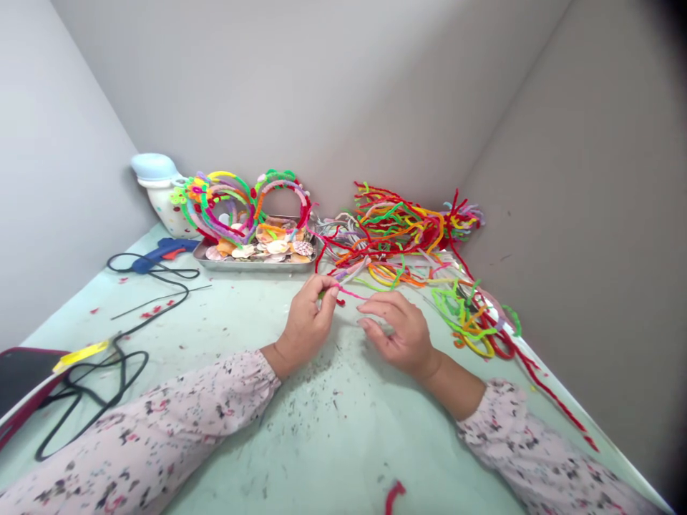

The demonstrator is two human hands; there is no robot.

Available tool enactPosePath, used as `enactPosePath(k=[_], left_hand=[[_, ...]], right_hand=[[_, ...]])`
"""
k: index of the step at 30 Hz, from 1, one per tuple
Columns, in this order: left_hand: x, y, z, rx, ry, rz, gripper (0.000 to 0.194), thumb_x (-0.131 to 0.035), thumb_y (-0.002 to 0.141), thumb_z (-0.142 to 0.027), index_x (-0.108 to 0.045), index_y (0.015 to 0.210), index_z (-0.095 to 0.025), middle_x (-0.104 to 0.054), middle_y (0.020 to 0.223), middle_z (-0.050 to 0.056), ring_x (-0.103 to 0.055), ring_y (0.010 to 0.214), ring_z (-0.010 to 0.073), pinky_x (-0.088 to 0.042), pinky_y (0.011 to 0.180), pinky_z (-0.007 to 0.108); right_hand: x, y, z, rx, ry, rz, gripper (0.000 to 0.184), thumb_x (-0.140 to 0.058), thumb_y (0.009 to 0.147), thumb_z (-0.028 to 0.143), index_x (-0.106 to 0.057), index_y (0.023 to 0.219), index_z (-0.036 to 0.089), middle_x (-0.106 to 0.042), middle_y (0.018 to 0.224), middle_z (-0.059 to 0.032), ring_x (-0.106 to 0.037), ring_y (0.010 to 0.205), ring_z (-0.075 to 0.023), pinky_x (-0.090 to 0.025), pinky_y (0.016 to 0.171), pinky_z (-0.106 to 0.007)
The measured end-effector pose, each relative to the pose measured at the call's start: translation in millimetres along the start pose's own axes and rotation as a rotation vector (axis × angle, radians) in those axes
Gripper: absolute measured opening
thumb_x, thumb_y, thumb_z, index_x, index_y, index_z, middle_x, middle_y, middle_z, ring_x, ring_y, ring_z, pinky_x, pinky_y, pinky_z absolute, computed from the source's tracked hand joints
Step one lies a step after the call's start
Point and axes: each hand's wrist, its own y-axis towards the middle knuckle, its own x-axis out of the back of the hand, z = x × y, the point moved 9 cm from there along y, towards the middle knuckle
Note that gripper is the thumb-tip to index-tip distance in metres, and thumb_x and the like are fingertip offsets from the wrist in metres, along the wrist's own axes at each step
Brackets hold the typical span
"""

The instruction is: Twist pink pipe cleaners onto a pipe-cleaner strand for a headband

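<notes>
Head camera: the left hand [305,322] pinches a thin pink pipe cleaner [352,293] between thumb and forefinger, above the middle of the pale green table [322,436]. The strand runs toward the right hand [403,335], whose thumb and fingers are parted and grasp nothing; whether a fingertip touches the strand's end, I cannot tell. Beyond the left hand sits a shallow metal tray [257,267], filled with seashells [277,247] in white, orange and speckled tones, spread nearly to its rim. Colourful fuzzy hoops [283,184] stand upright at the tray, in two groups, the left one overlapping its corner. Behind the tray's left end, a white bottle [165,204] leans with its light blue lid [154,167] on, so its contents are hidden. A blue glue gun [155,254] lies just beside the tray, while loose pipe cleaners [397,222] heap up to its right, directly on the table.
</notes>
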Motion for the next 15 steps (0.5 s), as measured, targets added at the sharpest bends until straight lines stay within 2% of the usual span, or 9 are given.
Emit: enactPosePath(k=[2, 7, 12, 15], left_hand=[[-0.4, 0.1, -2.0, -0.011, 0.014, 0.007, 0.012, -0.044, 0.091, -0.023, -0.053, 0.088, -0.017, -0.056, 0.081, 0.001, -0.054, 0.078, 0.0141, -0.044, 0.072, 0.026], [-2.4, -0.4, -6.9, -0.047, 0.042, 0.03, 0.011, -0.043, 0.091, -0.022, -0.053, 0.089, -0.017, -0.055, 0.08, 0.002, -0.053, 0.077, 0.0144, -0.042, 0.072, 0.027], [-7.7, -3.1, -12.0, -0.114, 0.055, 0.093, 0.012, -0.043, 0.091, -0.021, -0.055, 0.09, -0.017, -0.055, 0.084, 0.003, -0.053, 0.083, 0.0163, -0.041, 0.077, 0.028], [-9.6, -5.2, -16.3, -0.152, 0.029, 0.134, 0.014, -0.043, 0.091, -0.022, -0.055, 0.091, -0.017, -0.056, 0.083, 0.004, -0.052, 0.083, 0.0168, -0.041, 0.078, 0.029]], right_hand=[[6.4, -0.1, 1.5, 0.011, -0.043, -0.054, 0.024, -0.062, 0.079, 0.019, -0.061, 0.102, 0.025, -0.064, 0.096, -0.0065, -0.06, 0.089, -0.0204, -0.05, 0.076, -0.037], [8.4, 0.8, 10.8, 0.092, -0.108, -0.068, 0.025, -0.061, 0.079, 0.019, -0.059, 0.103, 0.027, -0.066, 0.093, -0.0037, -0.06, 0.09, -0.0214, -0.044, 0.081, -0.04], [18.7, 3.0, -10.0, -0.071, -0.154, -0.2, 0.02, -0.053, 0.084, 0.013, -0.059, 0.101, 0.023, -0.065, 0.092, -0.0036, -0.06, 0.088, -0.0194, -0.043, 0.082, -0.039], [19.5, 4.0, -17.0, -0.105, -0.184, -0.223, 0.019, -0.056, 0.083, 0.013, -0.058, 0.1, 0.023, -0.066, 0.092, -0.0034, -0.06, 0.089, -0.0197, -0.043, 0.082, -0.038]])
